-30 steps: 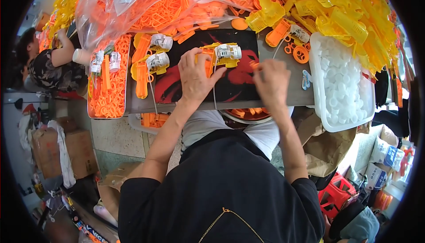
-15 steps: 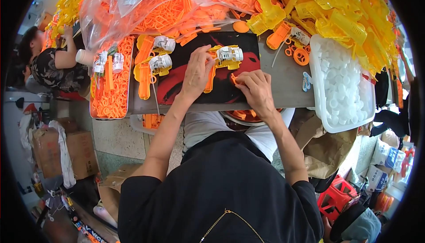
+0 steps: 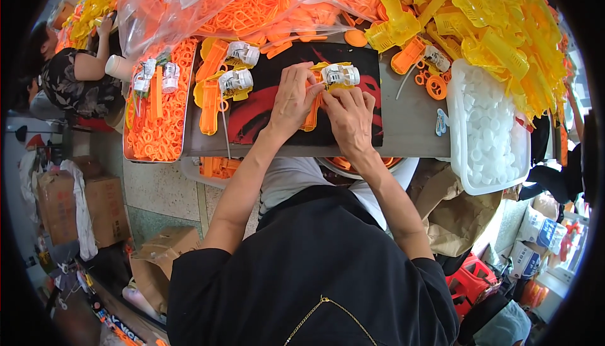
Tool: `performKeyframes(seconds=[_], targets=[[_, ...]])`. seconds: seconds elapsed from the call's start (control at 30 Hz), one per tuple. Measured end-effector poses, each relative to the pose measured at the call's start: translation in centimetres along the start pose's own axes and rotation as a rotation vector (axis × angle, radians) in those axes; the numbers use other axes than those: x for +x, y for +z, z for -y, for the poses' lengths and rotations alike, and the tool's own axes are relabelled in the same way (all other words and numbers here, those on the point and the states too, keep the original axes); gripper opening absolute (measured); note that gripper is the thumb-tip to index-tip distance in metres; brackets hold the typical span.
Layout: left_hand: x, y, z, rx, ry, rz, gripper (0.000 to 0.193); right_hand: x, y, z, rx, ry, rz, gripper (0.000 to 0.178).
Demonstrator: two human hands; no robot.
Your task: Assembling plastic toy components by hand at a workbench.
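A half-built toy gun [image 3: 309,121] lies on the black and red mat [image 3: 251,120], its shell yellow with an orange grip and a white cylindrical unit [image 3: 341,75] on top. My left hand [image 3: 291,101] pinches its left side near the unit. Closed fingertips of my right hand [image 3: 351,118] press against its middle, just below the unit. The small orange piece seen in that hand earlier is hidden behind the fingers. Two similar toy guns [image 3: 210,108] [image 3: 214,56] lie left of the mat.
An orange-filled tray [image 3: 184,103] stands left and a tub of white caps [image 3: 455,125] right. Bagged orange parts [image 3: 265,5] and piled yellow shells [image 3: 485,24] line the back. Another toy gun [image 3: 408,56] lies near orange rings [image 3: 435,86]. A person [image 3: 82,87] sits far left.
My right hand has moved up and left from the mat's right side to the toy gun, bringing the small orange piece. My left hand stays at the gun. The whole view has shifted slightly.
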State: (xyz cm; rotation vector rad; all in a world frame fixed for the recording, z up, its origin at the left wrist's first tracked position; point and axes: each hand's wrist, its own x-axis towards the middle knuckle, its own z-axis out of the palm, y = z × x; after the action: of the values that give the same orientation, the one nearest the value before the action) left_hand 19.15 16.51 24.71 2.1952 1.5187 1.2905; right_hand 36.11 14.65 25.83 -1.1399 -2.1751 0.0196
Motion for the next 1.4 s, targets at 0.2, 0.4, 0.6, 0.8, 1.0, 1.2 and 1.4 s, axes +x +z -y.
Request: performKeyframes(seconds=[0.2,0.4,0.6,0.8,1.0,1.2,1.4], targets=[[1.1,-0.7,0.3,-0.052,-0.150,0.118,0.028,0.3,-0.8,-1.2,-0.184,-0.254,0.092,0.041],[2.1,-0.9,-0.2,-0.045,-0.194,0.167,0.031,-2.1,1.2,3.4,-0.351,0.043,0.079,0.045],[3.8,-2.4,2.6,0.055,0.047,0.369,0.024,3.3,-2.4,-1.5,-0.024,0.038,-0.135,0.040],[3.0,-0.9,1.0,0.071,-0.018,0.153,0.016,1.4,1.8,-4.0,-0.066,0.001,0.029,0.044],[0.7,0.1,-2.7,0.325,0.178,-0.054,0.016,1.4,2.2,-3.8,-0.056,0.008,0.019,0.045],[-1.9,0.9,-3.1,0.407,0.123,0.051,0.025,1.7,1.4,-3.6,0.077,0.075,0.036,0.040],[-0.2,0.7,-3.8,0.318,0.034,-0.008,0.021,1.7,1.0,-4.8,0.271,0.069,0.070,0.039]])
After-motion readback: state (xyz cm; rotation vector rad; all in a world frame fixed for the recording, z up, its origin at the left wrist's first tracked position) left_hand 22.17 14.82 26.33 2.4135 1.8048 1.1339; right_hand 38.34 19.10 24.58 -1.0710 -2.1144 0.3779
